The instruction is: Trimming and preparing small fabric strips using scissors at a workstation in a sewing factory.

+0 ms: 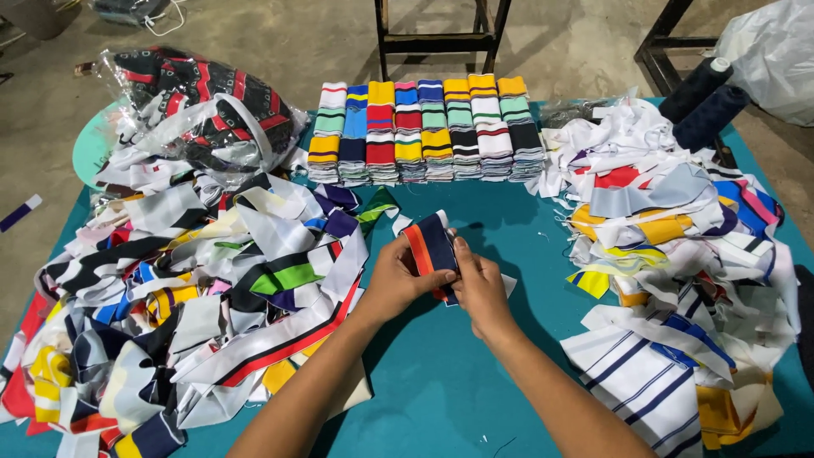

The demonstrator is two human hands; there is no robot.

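Observation:
Both my hands hold one small folded cloth piece (434, 244), navy with an orange and white stripe along its left edge, above the teal table (441, 373). My left hand (400, 280) grips its left side with thumb and fingers. Against the piece's right edge, my right hand (479, 284) pinches it with the fingers upright. A white scrap (509, 284) pokes out behind the right hand.
Neat stacks of striped knit bands (424, 131) line the table's far side. A big heap of mixed cloth strips (195, 297) fills the left, another heap (678, 254) the right. A plastic bag of dark fabric (199, 106) lies far left. Two dark thread cones (704, 97) stand far right.

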